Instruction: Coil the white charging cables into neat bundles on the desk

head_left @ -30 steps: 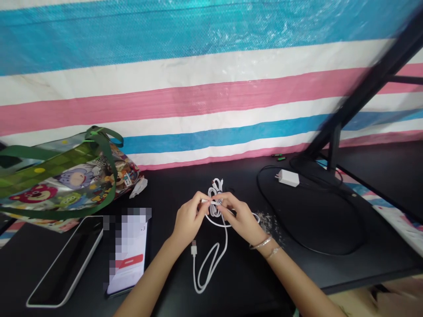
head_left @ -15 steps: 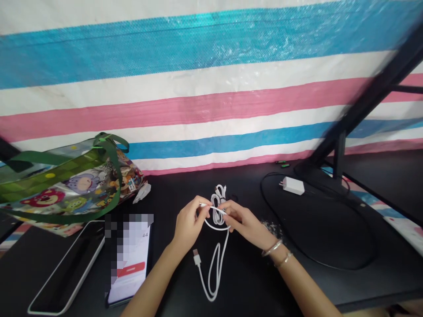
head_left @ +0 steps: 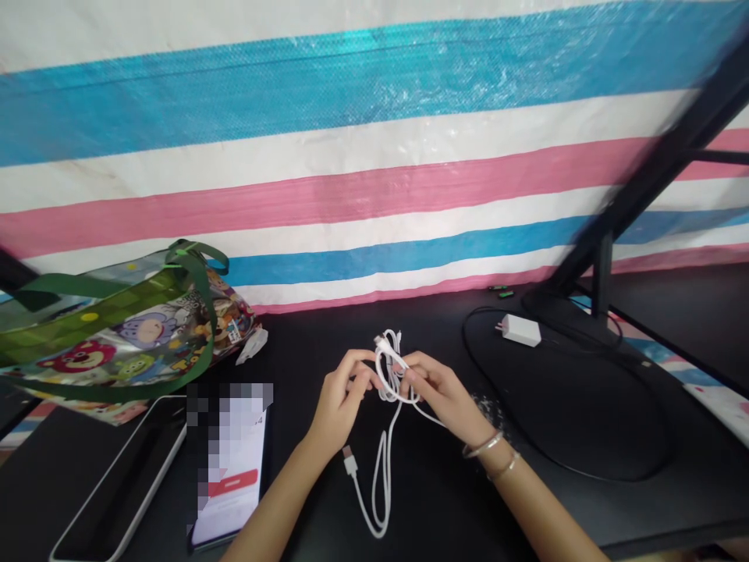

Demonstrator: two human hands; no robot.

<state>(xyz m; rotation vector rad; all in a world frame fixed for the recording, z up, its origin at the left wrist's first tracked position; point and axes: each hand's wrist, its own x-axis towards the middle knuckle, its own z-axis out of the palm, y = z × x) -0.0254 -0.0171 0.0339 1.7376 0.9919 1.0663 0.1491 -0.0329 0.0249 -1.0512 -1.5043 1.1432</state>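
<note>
A white USB cable (head_left: 378, 534) runs from a loop between my hands down to the black table, where its USB plug (head_left: 349, 464) lies. My right hand (head_left: 440, 394) is closed, pinching the loop's right side between thumb and fingers. At the loop's left side, my left hand (head_left: 344, 398) has its thumb and fingertips closed on the cable. Just behind the loop lies a bundled white cable (head_left: 399, 340), partly covered by the loop and my right fingers. A stretch of white cable also trails below my right hand.
To the left are a phone with a lit screen (head_left: 234, 499), a dark-screened device with a white edge (head_left: 117, 488) and a cartoon-print bag (head_left: 140, 336). A white charger plug (head_left: 520, 331) and a long black cable (head_left: 608, 473) lie right. Striped sheeting (head_left: 374, 187) hangs behind.
The cable stretch held nearly straight between my hands is now bent into a round loop. My left hand has shifted slightly right and down; a cable length now shows below my right hand.
</note>
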